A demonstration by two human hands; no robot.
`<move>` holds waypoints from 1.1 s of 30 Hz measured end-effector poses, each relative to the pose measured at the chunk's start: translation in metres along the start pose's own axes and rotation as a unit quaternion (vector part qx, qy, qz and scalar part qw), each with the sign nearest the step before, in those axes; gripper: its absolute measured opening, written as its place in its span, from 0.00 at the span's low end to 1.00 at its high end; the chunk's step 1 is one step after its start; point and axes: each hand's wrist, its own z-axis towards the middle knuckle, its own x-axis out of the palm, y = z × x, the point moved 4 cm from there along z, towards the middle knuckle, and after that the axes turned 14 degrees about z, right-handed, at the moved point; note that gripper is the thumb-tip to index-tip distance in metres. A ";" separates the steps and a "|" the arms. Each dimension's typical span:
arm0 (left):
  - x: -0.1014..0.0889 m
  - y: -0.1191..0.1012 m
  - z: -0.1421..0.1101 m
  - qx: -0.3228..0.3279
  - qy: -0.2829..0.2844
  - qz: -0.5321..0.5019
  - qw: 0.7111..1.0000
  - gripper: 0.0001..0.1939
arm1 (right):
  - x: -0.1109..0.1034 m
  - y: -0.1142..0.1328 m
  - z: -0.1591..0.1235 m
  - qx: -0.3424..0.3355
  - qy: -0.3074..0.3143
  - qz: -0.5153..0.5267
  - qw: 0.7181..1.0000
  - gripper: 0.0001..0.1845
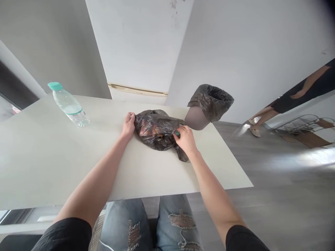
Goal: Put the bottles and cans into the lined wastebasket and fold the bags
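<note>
A dark, thin plastic bag (157,130) lies on the white table (86,164), bulging with contents that show faintly orange and brown through the film. My left hand (129,124) grips the bag's left end with closed fingers. At the other end, my right hand (186,138) is closed on the bag's gathered film. A small green object (177,133) peeks out by the right fingertips; what it is I cannot tell. One loose flap of the bag hangs down beneath the right hand.
A clear bottle with a green cap (69,104) stands at the table's left. Behind my right hand is a small bin (196,118) lined with a dark bag. A white fridge (136,52) stands behind the table. Another person's legs (264,116) and a wire rack (300,129) are at far right.
</note>
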 end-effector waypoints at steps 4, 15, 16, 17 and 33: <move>0.000 -0.001 -0.001 0.003 0.004 0.001 1.000 0.26 | 0.003 -0.014 -0.003 0.056 -0.013 -0.020 0.998 0.23; -0.001 -0.006 -0.003 -0.006 0.009 -0.024 1.000 0.28 | 0.010 -0.031 0.002 0.032 -0.043 0.021 0.998 0.13; -0.001 -0.005 -0.003 -0.006 0.007 -0.025 1.000 0.27 | 0.011 -0.032 0.002 0.032 -0.045 0.035 0.998 0.13; -0.001 -0.005 -0.003 -0.005 0.006 -0.026 1.000 0.27 | 0.012 -0.034 0.002 0.036 -0.049 0.050 0.997 0.14; 0.000 -0.002 -0.002 -0.001 -0.002 -0.027 1.000 0.21 | -0.036 -0.016 -0.007 -0.039 -0.257 0.215 0.941 0.14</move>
